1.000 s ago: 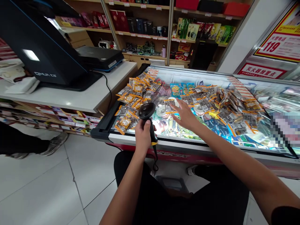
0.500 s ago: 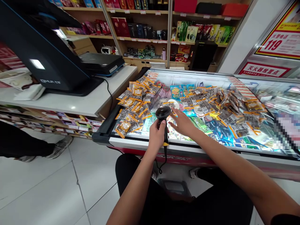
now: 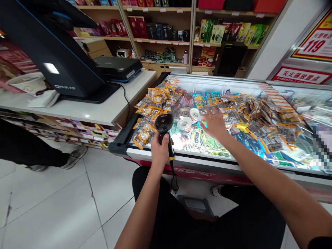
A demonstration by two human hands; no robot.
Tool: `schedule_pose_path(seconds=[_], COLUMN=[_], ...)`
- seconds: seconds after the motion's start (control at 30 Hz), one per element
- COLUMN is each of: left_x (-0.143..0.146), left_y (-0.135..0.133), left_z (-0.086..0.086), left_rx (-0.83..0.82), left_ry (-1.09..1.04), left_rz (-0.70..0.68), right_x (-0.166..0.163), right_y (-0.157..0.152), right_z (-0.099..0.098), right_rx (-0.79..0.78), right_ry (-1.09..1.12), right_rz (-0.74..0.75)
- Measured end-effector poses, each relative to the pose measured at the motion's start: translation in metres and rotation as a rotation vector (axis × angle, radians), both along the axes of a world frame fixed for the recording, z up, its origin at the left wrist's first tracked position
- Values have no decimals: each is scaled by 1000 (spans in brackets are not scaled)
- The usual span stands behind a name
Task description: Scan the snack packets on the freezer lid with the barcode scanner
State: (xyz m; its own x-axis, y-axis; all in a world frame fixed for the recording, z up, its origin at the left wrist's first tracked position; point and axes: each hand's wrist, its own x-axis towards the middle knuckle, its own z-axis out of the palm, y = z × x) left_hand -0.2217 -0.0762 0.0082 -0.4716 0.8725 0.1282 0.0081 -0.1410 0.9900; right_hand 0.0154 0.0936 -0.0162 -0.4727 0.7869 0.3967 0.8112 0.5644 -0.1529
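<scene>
My left hand is wrapped around the handle of a black barcode scanner, held upright above the front edge of a chest freezer. My right hand reaches over the freezer's glass top, its fingers apart. Its fingertips are at a clear snack packet with orange ends, and the hand hides part of what lies below. More such packets are in a pile on the left and a larger heap on the right. Round white-lidded tubs show between my hands, under the glass.
To the left, a white counter carries a black checkout machine, a flat scale and a paper bowl. Stocked shelves line the back. Another person's shoe is on the floor at left. The scanner's cable hangs down.
My left hand with the scanner has moved left. My right hand has gone right and farther over the glass, away from the scanner, with its fingers spreading. The view has shifted slightly.
</scene>
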Motion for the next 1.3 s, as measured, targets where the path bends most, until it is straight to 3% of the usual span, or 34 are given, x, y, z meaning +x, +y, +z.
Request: schedule_pose_path(seconds=[0.1, 0.17, 0.3, 0.4, 0.57, 0.7, 0.83, 0.93, 1.03, 1.2, 1.3], left_x=[-17, -23, -28, -30, -32, -33, -30, -24, -16, 5, 15], left_y=[-19, -27, -30, -28, -28, -28, -29, -32, -34, -29, -18], left_z=[-2, -5, -12, -14, -16, -17, -15, -12, -10, -5, -3], left_rx=[34, 58, 92, 97, 80, 69, 83, 83, 47, -33, -55], left_ry=[-112, -164, -207, -214, -205, -194, -213, -210, -195, -115, -17], left_rz=[49, 102, 185, 168, 159, 148, 122, 86, 28, -96, -153], right_x=[-3, -23, -95, -146, -177, -161, -124, -88, -52, -16, -10], right_y=[11, 9, -11, -22, -18, -13, -2, 14, 28, 22, 1], right_z=[5, 13, 32, 38, 36, 43, 63, 70, 62, 38, 25], right_rx=[77, 104, 21, 44, 15, 10, -99, -321, -479, -202, -110], right_ry=[71, 90, 42, -49, -43, 244, 553, 506, 345, 263, 185], right_rz=[-102, -72, 280, 531, 567, 531, 344, 260, 220, 197, 281])
